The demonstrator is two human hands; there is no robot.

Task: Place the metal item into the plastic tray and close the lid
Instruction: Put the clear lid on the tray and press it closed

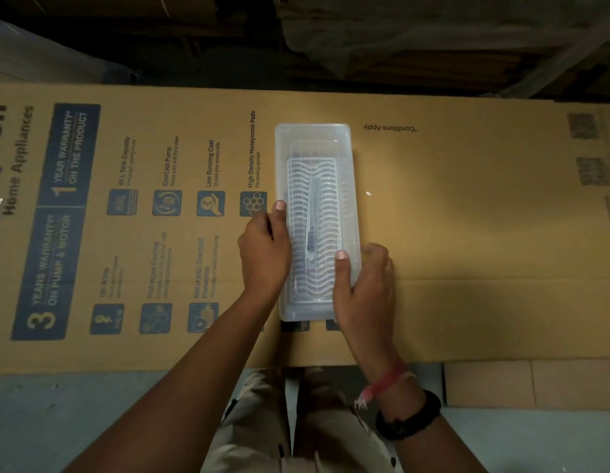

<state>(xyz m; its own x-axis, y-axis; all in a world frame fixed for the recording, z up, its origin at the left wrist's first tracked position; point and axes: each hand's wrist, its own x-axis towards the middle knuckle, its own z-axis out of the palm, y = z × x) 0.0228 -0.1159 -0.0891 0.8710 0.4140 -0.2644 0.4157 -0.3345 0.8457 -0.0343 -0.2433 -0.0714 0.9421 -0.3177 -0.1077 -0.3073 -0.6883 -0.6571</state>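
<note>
A long translucent plastic tray (314,138) lies lengthwise on a flattened cardboard box (467,206). Its clear lid (317,199) lies over it, and a white slatted insert shows through. A thin metal item (312,230) lies along the middle under the lid. My left hand (264,250) rests against the tray's left side, thumb up along the edge. My right hand (365,285) grips the near right side, thumb pressing on the lid's top.
The printed cardboard sheet covers the work surface, with blue warranty graphics (58,216) on the left. Dark stacked cardboard and wrapped goods (399,39) stand behind. A grey floor (92,404) and my legs (296,421) lie near me.
</note>
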